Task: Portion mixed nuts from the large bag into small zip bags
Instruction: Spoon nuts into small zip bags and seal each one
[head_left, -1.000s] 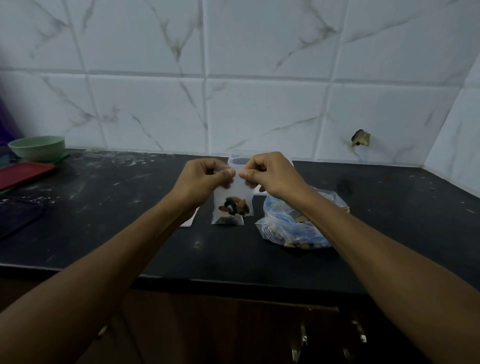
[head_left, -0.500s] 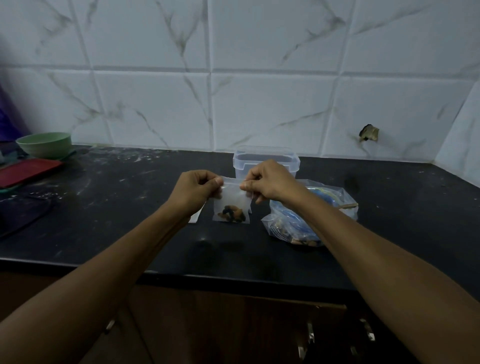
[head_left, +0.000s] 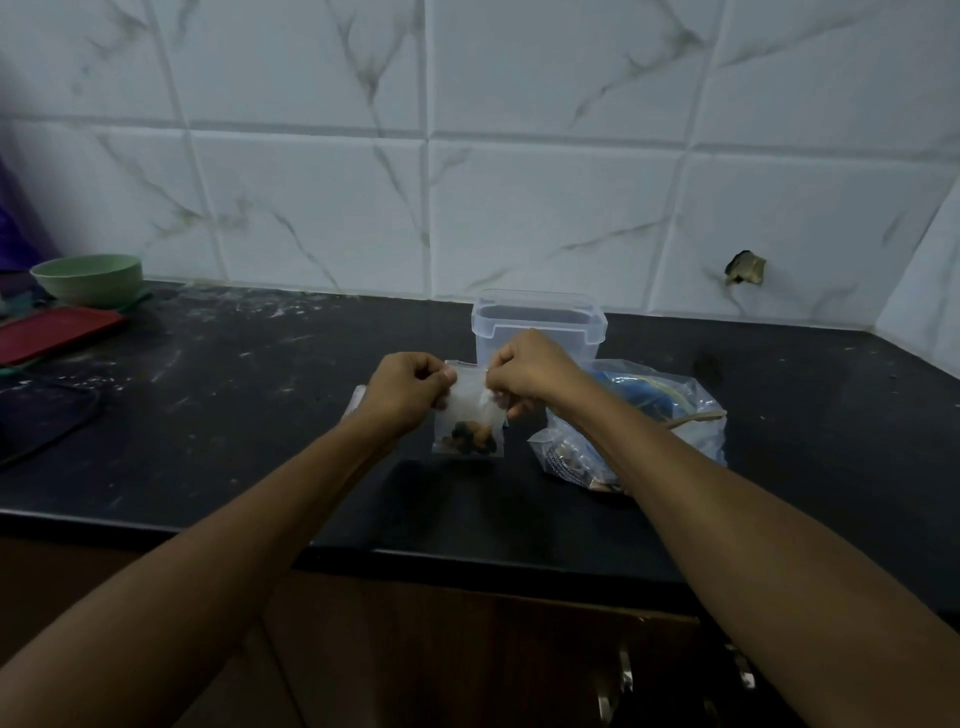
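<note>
While both hands pinched its top edge, left hand (head_left: 408, 387) and right hand (head_left: 524, 371) held the small zip bag (head_left: 470, 415) of mixed nuts (head_left: 470, 436); large bag (head_left: 644, 421) lay at three o'clock.

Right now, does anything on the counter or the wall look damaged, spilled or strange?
Yes. The tiled wall has a broken hole at the right, just above the black counter. White powdery smears mark the counter's back left. No nuts look spilled; both hands pinch the small zip bag by its top.
</note>
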